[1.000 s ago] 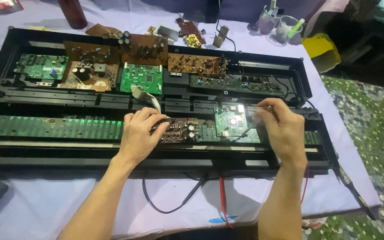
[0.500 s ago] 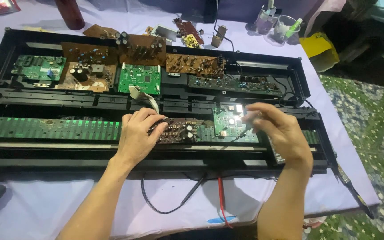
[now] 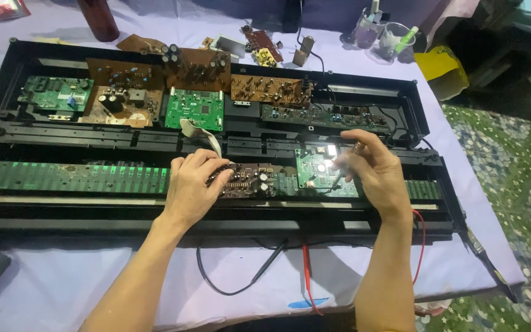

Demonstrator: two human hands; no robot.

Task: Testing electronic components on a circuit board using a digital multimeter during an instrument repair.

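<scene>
**2 Hands at Work on Boards Inside an Opened Keyboard Chassis**

A long black chassis (image 3: 364, 229) is laid open across a table covered with a pale lilac cloth (image 3: 56, 276). The left hand (image 3: 193, 187) is rested palm down on a small brown circuit board (image 3: 247, 180) near the middle of the front row, its fingers curled over the board's left end and touching it; whether the board is actually clamped cannot be told. The right hand (image 3: 373, 175) is held just to the right, above a small green circuit board (image 3: 311, 167), with its thumb and forefinger pinched together on a thin probe (image 3: 338, 178) whose tip is set down near the board's right edge. A bright glare is seen on that green board. The 2 hands are kept apart, with the brown board's right end between them.

A long green key-contact strip (image 3: 75, 176) is stretched out to the left of the left hand. In the back row, several brown and green boards are mounted side by side. A red lead (image 3: 306, 276) and a black lead (image 3: 235, 280) are draped over the cloth in front of the chassis, between the 2 forearms.
</scene>
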